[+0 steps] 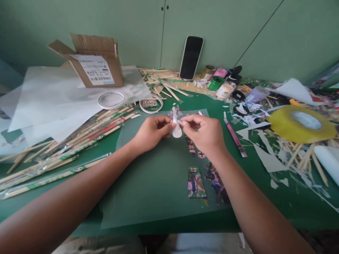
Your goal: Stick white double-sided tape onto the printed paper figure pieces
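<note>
Both my hands meet over the middle of a green table. My left hand (151, 131) pinches a small white paper strip (176, 127) that widens to a rounded lower end. My right hand (205, 133) pinches the same strip from the right, fingers curled. Under them lies a translucent sheet (148, 176) with printed paper doll pieces (196, 182) on it. A pink craft knife (235, 137) lies just right of my right hand.
Wrapped wooden chopsticks (66, 155) pile at left by white paper sheets (47, 102) and an open cardboard box (95, 63). A phone (191, 57) leans on the wall. Small jars (225, 90), a yellow tape roll (302, 123) and paper scraps clutter the right.
</note>
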`<state>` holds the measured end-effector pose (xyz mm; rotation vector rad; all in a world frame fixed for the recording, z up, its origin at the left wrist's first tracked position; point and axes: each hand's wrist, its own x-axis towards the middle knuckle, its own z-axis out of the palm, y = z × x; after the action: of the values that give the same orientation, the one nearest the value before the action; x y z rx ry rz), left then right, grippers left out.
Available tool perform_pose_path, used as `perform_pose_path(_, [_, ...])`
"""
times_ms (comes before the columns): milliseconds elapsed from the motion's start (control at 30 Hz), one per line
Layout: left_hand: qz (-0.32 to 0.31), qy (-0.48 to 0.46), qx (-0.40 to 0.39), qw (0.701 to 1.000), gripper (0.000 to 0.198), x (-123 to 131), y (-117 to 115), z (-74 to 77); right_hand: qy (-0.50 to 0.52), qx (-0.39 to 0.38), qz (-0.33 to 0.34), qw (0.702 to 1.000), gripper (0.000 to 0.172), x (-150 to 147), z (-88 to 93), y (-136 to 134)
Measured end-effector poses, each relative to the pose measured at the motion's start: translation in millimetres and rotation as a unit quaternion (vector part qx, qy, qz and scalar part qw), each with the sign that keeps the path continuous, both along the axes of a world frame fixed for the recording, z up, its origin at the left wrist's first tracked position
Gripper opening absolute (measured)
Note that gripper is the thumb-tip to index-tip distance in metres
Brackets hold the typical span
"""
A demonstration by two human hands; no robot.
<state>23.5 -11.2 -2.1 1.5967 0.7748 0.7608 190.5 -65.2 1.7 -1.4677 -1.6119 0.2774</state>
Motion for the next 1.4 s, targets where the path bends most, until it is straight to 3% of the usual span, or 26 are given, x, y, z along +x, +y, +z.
perform_pose_path(100, [-0.003, -0.012, -0.011, 1.000, 0.022, 0, 1, -2.1, -0.010, 0.036, -0.038, 0.999, 0.017, 9, 1.4, 3])
perform_pose_path(300, [-0.029, -0.013, -0.038, 0.999, 0.015, 0, 1, -5.9, -0.121, 0.076, -0.185, 0.972, 0.022, 34, 0.1, 8])
perform_pose_path(367, [-0.042, 0.000, -0.028, 0.999, 0.012, 0, 0, -5.7, -0.117, 0.085, -0.161, 0.976, 0.025, 32, 1.0, 8])
perform_pose_path(433, [-0.055, 0.009, -0.007, 0.998, 0.010, 0, -1, -4.6, -0.074, 0.080, -0.072, 0.991, 0.025, 25, 3.5, 6])
perform_pose_path(500, [-0.062, 0.013, 0.018, 0.998, 0.010, 0, -3, -3.0, -0.028, 0.039, 0.027, 0.998, 0.022, 16, 6.1, 3])
perform_pose_path(567, [-0.053, 0.018, 0.041, 0.998, 0.013, 0, -4, -1.6, 0.007, -0.021, 0.073, 0.997, 0.018, 9, 6.7, 1])
perform_pose_path(700, [0.013, -0.002, 0.066, 0.998, 0.024, -1, -4, -0.6, 0.107, -0.083, 0.074, 0.988, 0.018, 4, 2.9, 2])
perform_pose_path(867, [0.033, -0.049, 0.036, 0.998, 0.034, -1, -3, 1.0, 0.185, -0.061, 0.080, 0.977, 0.014, -3, 1.2, 2])
perform_pose_path(1000, [0.039, -0.022, 0.026, 0.999, 0.032, -1, -5, 3.3, 0.144, -0.023, 0.092, 0.985, 0.011, -6, 1.1, -1])
perform_pose_path(1200, [0.041, 0.005, 0.028, 0.999, 0.036, -2, -3, 4.0, 0.001, 0.027, 0.053, 0.998, 0.015, -2, 0.2, -3])
perform_pose_path(1400, [0.031, 0.067, 0.066, 0.995, 0.043, -4, -1, 1.7, -0.059, 0.053, 0.090, 0.993, 0.014, 5, -0.8, 0])
